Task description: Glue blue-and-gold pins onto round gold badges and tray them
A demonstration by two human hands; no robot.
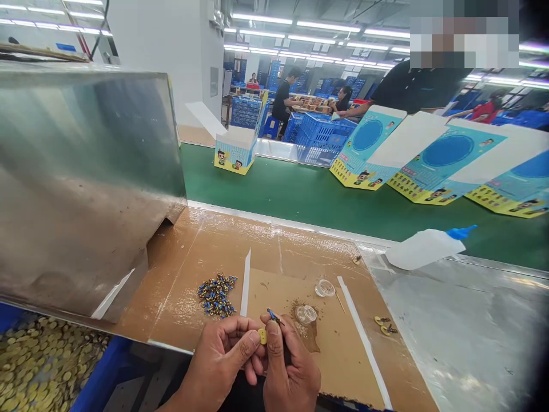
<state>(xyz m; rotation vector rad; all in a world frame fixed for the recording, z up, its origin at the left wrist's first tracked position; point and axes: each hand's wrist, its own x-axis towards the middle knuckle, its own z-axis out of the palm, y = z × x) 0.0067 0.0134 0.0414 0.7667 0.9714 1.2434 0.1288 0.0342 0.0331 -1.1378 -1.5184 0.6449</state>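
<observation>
Between the thumb and fingers of my left hand (227, 355) is a small round yellow disc (262, 336). My right hand (288, 360) pinches a tiny blue and dark figurine (271, 313), its upper end showing above the thumb. The two hands are close together over the front edge of the cardboard-covered table. Left of them lies a pile of similar small blue, black and gold figurines (217, 295). Beyond my right hand stands a small clear dish (305, 313) on a wet-looking stain, with clear rings (325, 288) and a thin stick (340, 300) nearby.
A blue bin (98, 372) of yellow discs (43, 360) is at lower left, below a large metal housing (86, 183). A green conveyor (274, 186) carries open printed boxes (366, 143). A white squeeze bottle (422, 249) lies at right. Assembled pieces (383, 325) lie nearby. Several people are beyond.
</observation>
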